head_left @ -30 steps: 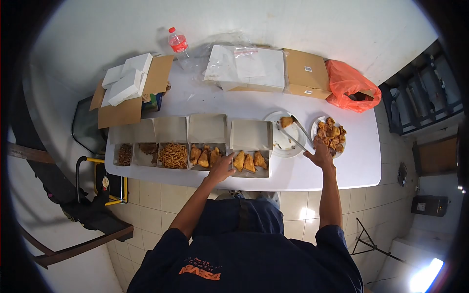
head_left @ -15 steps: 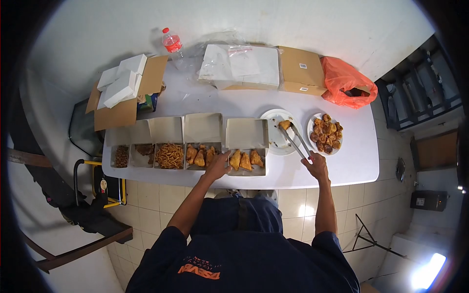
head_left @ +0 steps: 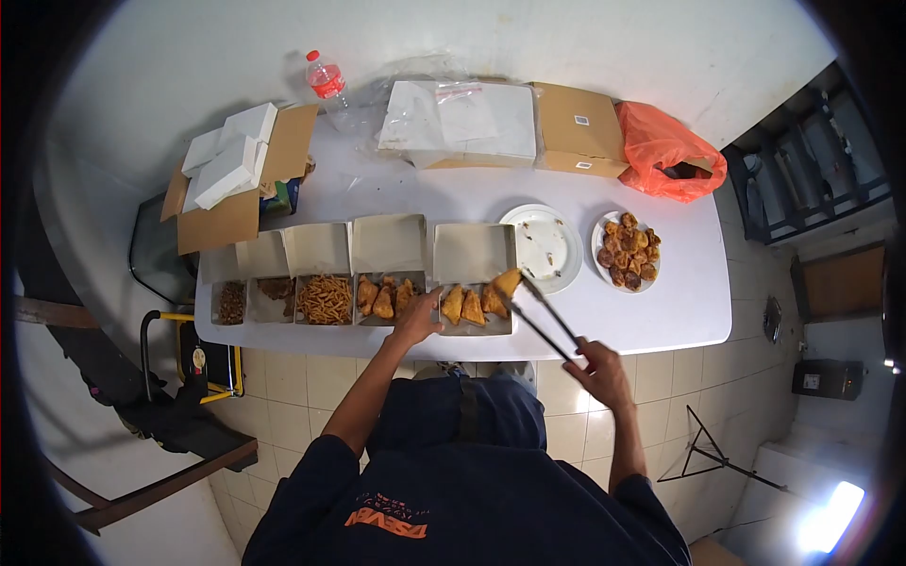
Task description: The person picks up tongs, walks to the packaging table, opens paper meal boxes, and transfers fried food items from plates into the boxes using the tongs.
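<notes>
My right hand is closed round the handles of metal tongs. A golden triangular pastry sits at the tongs' tips, over the right side of the rightmost paper food box. Several similar pastries lie in that box, its lid folded back. Against the box's left side, my left hand grips the edge with thumb and fingers. A white plate behind the tongs bears only crumbs and small dark bits.
More open boxes stand in a row to the left, with fried noodle-like sticks in one. A plate of round browned pieces is at the right. Cartons, an orange bag and a bottle line the table's back.
The tongs have carried the pastry left from the white plate to the rightmost box. My right hand has moved down and slightly left; my left hand stays at the box.
</notes>
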A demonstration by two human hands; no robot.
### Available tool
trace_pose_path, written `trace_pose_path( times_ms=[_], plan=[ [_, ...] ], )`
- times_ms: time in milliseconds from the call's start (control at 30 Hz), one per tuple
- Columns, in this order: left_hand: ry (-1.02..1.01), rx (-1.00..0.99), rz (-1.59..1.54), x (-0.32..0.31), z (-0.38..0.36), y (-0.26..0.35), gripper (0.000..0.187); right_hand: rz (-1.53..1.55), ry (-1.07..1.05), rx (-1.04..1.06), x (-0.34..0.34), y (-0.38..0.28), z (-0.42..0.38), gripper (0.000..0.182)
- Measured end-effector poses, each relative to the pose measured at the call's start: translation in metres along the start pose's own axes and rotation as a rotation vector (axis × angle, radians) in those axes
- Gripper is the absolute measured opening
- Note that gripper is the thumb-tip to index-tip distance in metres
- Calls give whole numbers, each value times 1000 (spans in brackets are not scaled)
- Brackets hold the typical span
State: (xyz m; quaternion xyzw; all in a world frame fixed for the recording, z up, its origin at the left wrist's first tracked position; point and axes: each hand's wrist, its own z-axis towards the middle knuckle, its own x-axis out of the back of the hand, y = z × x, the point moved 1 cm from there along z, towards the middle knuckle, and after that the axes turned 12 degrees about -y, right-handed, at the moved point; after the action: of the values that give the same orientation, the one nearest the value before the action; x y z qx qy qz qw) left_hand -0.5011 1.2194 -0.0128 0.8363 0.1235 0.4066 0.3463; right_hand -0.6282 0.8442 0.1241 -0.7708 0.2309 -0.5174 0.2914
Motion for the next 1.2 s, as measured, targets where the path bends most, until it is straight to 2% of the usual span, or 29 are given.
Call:
trace_pose_path(
  times_ms=[167,233,267,400,500,600,700,767,1100,1200],
  plan=[
    [-32,27,12,-1,2,1,89,43,-39,-56,-72,-23,0,39],
    [-25,42,13,-3,1,1,88,90,-5,-53,-86,-40,-3,39],
    [-17,48,14,-6,0,1,88,128,-57,-101,-88,-46,-3,39],
    [44,55,82,-15,-3,1,87,39,102,11,-113,-33,-6,36],
    [65,62,54,-22,-5,-2,85,82,57,-121,-116,-30,-10,46],
    [67,28,42,-24,-7,-3,85,153,39,-217,-111,-43,-11,47],
    [68,15,28,-21,-10,-1,86,-34,159,-83,-135,-25,-10,48],
    [73,5,36,-21,-10,-1,86,-70,127,-109,-145,-21,-12,51],
    [23,35,6,-17,-9,-1,88,-119,50,-190,-120,-33,-23,65],
    [61,-11,25,-17,-9,-1,87,-193,-56,-186,-101,-34,-21,65]
  ],
)
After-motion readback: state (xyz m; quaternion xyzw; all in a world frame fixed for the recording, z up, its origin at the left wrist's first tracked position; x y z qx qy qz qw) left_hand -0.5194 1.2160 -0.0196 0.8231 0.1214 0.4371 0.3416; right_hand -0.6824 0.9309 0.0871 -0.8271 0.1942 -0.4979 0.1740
